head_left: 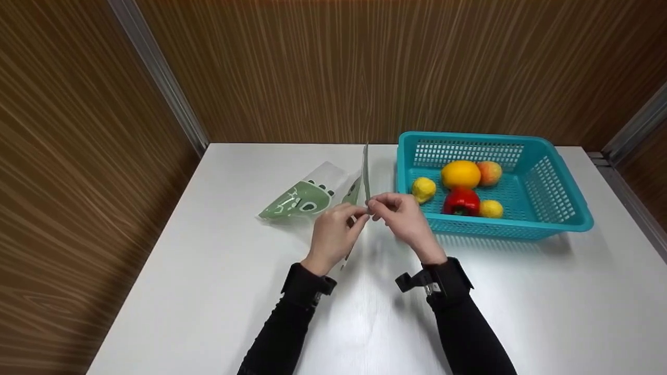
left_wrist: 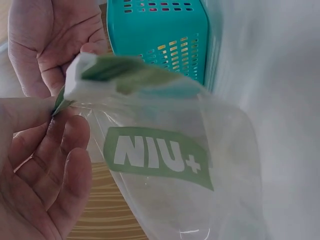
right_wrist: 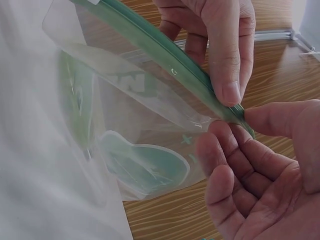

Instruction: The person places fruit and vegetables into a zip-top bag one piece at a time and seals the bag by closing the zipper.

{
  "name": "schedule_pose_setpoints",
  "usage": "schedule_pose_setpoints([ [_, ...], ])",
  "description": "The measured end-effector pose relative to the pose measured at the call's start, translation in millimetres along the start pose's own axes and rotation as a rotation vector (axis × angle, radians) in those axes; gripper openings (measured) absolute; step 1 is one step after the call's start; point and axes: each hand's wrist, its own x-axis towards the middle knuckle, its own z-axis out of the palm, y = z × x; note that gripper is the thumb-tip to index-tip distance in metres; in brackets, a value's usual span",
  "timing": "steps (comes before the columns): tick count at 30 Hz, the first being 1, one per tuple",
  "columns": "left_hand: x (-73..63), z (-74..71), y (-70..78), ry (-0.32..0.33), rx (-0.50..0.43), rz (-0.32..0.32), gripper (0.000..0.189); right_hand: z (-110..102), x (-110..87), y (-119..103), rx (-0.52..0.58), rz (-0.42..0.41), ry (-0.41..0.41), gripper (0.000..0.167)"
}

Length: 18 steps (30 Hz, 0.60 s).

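Left hand (head_left: pixel 333 234), right hand (head_left: pixel 406 221) pinch bag (right_wrist: pixel 145 162) at green strip (right_wrist: pixel 172 65). Strip could slip or crease if pull uneven.

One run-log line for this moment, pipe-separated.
left grip: pinching green strip of clear bag | right grip: pinching same strip | teal basket: right of bag, holding fruit and red pepper

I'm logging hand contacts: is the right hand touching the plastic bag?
Touching. The right wrist view shows it: the right hand pinches the plastic bag at the end of its green strip, between thumb and fingers.
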Motion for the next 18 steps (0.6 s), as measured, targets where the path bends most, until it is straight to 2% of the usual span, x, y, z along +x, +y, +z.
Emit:
schedule_pose_setpoints([
  [6, -0.8, 0.2, -1.0, 0.005, -0.015, 0.017, 0.014, 0.5, -0.8, -0.9, -0.02, -0.007, 0.022, 0.027],
  [18, -0.1, 1.5, -0.9, 0.015, -0.041, 0.016, 0.015, 3.0, 1.4, 1.0, 0.027, -0.009, 0.065, 0.025],
])
